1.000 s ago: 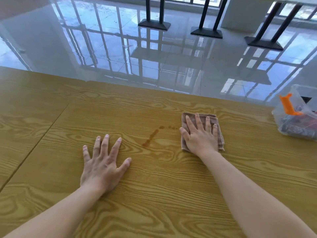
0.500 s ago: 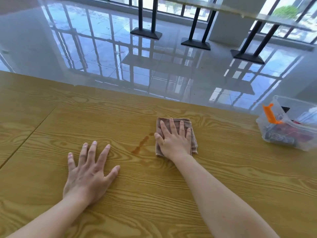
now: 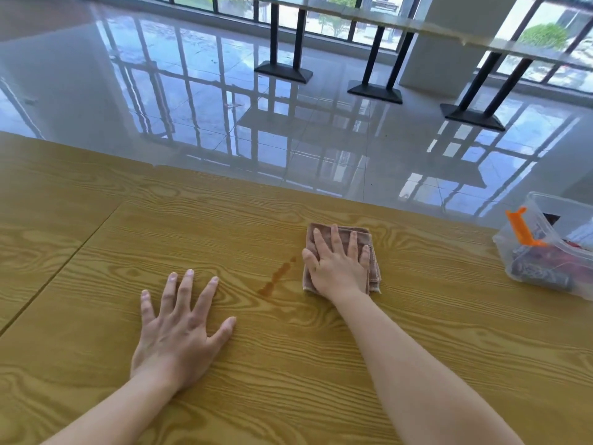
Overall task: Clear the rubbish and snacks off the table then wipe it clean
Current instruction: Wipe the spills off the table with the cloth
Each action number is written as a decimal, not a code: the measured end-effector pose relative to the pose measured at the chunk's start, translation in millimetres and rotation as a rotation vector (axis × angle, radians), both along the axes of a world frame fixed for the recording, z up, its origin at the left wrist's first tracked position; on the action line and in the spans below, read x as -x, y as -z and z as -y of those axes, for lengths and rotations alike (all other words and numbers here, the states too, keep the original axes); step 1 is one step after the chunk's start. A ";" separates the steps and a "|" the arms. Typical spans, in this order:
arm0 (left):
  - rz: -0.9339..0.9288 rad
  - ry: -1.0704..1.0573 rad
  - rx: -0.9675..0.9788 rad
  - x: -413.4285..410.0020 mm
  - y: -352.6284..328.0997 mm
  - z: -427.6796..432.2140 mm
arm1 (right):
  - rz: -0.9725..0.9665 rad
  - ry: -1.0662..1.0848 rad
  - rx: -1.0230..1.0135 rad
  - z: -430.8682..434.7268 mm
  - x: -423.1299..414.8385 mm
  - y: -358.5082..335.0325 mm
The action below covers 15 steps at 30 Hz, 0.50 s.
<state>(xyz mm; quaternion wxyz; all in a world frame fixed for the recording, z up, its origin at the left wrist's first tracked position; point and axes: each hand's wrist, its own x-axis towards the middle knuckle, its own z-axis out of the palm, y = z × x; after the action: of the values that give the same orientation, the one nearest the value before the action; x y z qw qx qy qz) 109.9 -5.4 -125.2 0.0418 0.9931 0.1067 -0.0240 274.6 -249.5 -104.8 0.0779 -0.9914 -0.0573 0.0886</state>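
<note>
The right hand (image 3: 340, 268) presses flat, fingers (image 3: 335, 240) extended, on the folded brown cloth (image 3: 373, 271); the brown streak (image 3: 277, 277) lies just left of them. The left hand (image 3: 179, 332) rests splayed, holding nothing, on the tabletop (image 3: 96, 252).

A folded brown cloth (image 3: 372, 248) is pressed flat by the right hand (image 3: 338, 268) near the table's (image 3: 288, 396) far edge; a brown streak (image 3: 276, 277) lies just beside it.
</note>
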 end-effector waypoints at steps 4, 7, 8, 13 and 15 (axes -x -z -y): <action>0.022 -0.004 0.017 1.1 -1.4 1.1 | 0.099 -0.383 -0.016 -3.8 47.2 9.9; 0.015 -0.003 0.013 0.7 -0.2 0.2 | 0.211 -0.392 0.032 45.9 91.7 23.1; 0.013 -0.002 0.012 -0.3 0.0 -0.5 | 0.199 -0.321 0.052 58.0 91.9 22.3; 0.009 -0.010 0.018 1.2 -3.1 1.6 | 0.029 -0.005 0.037 19.2 27.8 0.3; 0.007 -0.008 0.030 0.4 -5.0 2.2 | 0.006 -0.033 0.006 -11.1 27.8 -1.6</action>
<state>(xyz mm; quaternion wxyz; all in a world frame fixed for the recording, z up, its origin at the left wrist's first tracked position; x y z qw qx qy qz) 109.5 -7.6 -120.3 0.0571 0.9920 0.1101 -0.0218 246.8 -238.3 -103.2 0.0735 -0.9908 -0.0734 0.0872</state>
